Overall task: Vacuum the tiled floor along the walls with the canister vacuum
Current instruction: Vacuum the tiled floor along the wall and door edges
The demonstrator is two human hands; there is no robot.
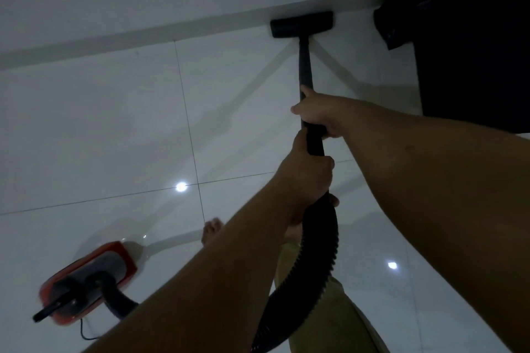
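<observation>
The black floor head (302,23) of the vacuum lies flat on the white tiled floor (114,129), pressed against the baseboard (143,36) of the far wall. Its black wand (305,66) runs back toward me. My right hand (317,113) grips the wand higher up. My left hand (308,178) holds it just below, where the ribbed black hose (318,255) begins. The hose curves down past my leg. The red and black canister (89,281) sits on the floor at the lower left, behind my hands.
A black piece of furniture (473,51) stands against the wall at the right, close to the floor head. My bare foot (211,232) is on the tiles. A thin black cord (84,332) trails from the canister. Ceiling lights reflect on the glossy tiles.
</observation>
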